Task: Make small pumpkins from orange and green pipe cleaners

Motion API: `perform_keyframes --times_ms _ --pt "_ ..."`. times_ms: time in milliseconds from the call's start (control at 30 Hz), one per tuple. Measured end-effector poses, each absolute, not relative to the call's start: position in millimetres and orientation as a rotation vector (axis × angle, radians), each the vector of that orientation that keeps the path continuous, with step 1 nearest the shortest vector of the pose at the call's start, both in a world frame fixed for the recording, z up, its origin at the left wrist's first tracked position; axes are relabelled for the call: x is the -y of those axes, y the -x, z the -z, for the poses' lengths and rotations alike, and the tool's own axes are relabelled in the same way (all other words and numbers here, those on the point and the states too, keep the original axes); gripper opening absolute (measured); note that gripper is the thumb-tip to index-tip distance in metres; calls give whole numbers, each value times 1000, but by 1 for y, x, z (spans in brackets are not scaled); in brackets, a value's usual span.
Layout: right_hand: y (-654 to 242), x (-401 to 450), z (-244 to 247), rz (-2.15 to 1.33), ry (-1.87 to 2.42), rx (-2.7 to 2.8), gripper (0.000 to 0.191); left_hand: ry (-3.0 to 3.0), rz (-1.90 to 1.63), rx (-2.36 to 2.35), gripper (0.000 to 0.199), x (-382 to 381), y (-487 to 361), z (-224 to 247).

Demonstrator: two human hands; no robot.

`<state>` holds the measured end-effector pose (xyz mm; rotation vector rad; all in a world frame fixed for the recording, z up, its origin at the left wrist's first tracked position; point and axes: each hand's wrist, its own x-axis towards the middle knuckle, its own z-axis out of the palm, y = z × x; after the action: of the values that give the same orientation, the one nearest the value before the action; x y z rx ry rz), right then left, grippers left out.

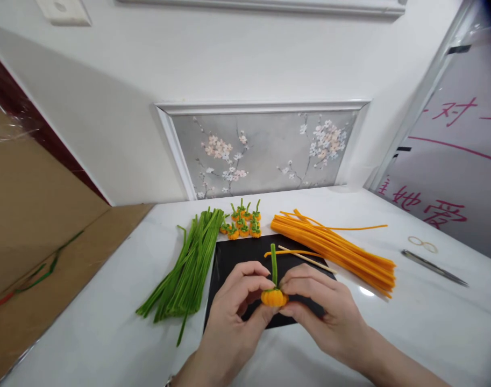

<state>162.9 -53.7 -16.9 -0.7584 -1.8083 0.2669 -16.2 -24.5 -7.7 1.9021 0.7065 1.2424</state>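
Between my two hands is a small orange pipe-cleaner pumpkin [273,298], with a green pipe-cleaner stem [274,266] standing up from its top. My left hand [241,303] pinches its left side, thumb below and fingers near the top. On the other side my right hand [324,303] grips it with thumb and fingertips closed at the base of the stem. Both hands are over a black mat [233,258]. A single orange pipe cleaner [291,252] and a thin wooden stick [310,259] lie on the mat behind the right fingers.
A bundle of green pipe cleaners [189,269] lies left of the mat, an orange bundle [337,247] to the right. Several finished little pumpkins [244,230] cluster behind the mat. Tweezers [434,267] and two thin rings [422,244] rest at far right. Cardboard [68,290] borders the left.
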Motion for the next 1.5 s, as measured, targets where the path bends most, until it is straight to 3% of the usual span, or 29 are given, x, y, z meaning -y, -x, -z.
perform_keyframes --times_ms 167,400,567,700,967,1200,1500 --pt "-169 53 15 -222 717 1848 19 -1874 -1216 -703 19 26 16 8" --pt "-191 44 22 57 854 1904 39 -1928 -1099 -600 56 30 16 11" --pt "-184 39 32 108 855 1926 30 -1800 -1110 -590 58 35 11 11" --pt "-175 40 34 -74 879 1870 23 -1597 -1093 -624 49 39 7 6" --pt "-167 40 37 -1009 1043 1374 24 -1560 -1205 -759 25 24 13 8" --pt "-162 37 38 -1158 1062 1161 29 -1518 -1097 -906 19 13 10 24" --pt "-157 35 33 -1188 1020 1109 32 -1259 -807 -931 32 19 -1 21"
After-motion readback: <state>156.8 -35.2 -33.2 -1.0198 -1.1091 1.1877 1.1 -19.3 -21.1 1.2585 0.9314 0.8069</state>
